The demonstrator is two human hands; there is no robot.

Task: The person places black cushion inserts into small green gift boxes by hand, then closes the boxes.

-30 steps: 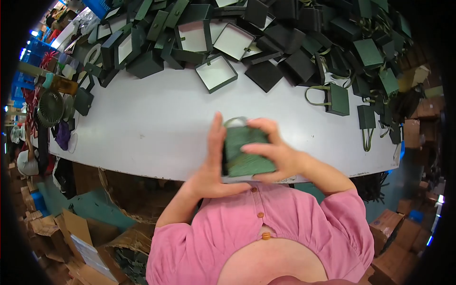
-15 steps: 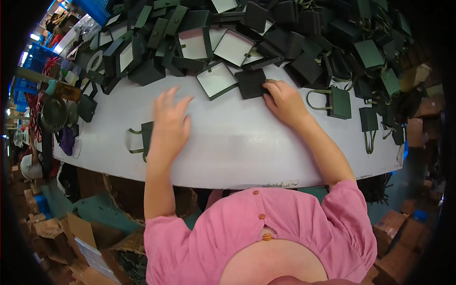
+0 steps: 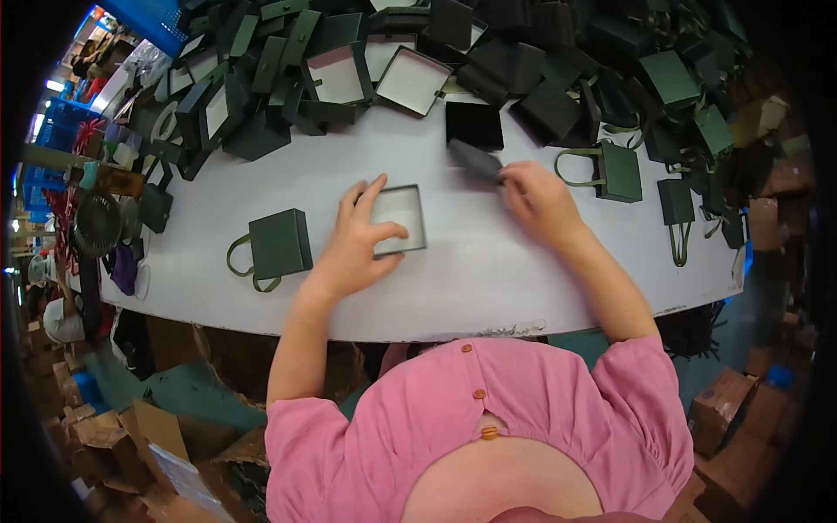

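Note:
My left hand point(image 3: 353, 235) grips the left side of a shallow, white-lined box tray point(image 3: 406, 213) lying on the table, with some fingertips inside its rim. My right hand point(image 3: 539, 202) pinches the corner of a thin dark pad point(image 3: 475, 163), tilted above the table and blurred by motion. Just beyond the pad lies a black square piece point(image 3: 474, 126), partly overlapped by it. A dark green box with a ribbon handle point(image 3: 277, 244) rests left of my left hand. Another green handled box point(image 3: 619, 173) sits beyond my right hand, to the right.
A heap of dark green and black boxes point(image 3: 523, 65) covers the far side of the white table point(image 3: 471, 296). More handled boxes point(image 3: 676, 202) lie along the right edge. At the left stand a small fan point(image 3: 98, 211) and a blue crate point(image 3: 148, 24). Cardboard boxes point(image 3: 161, 436) stand below.
My left hand has moved right and now holds the white-lined tray, which has come nearer to me. My right hand has lifted the thin dark pad away from the black square piece.

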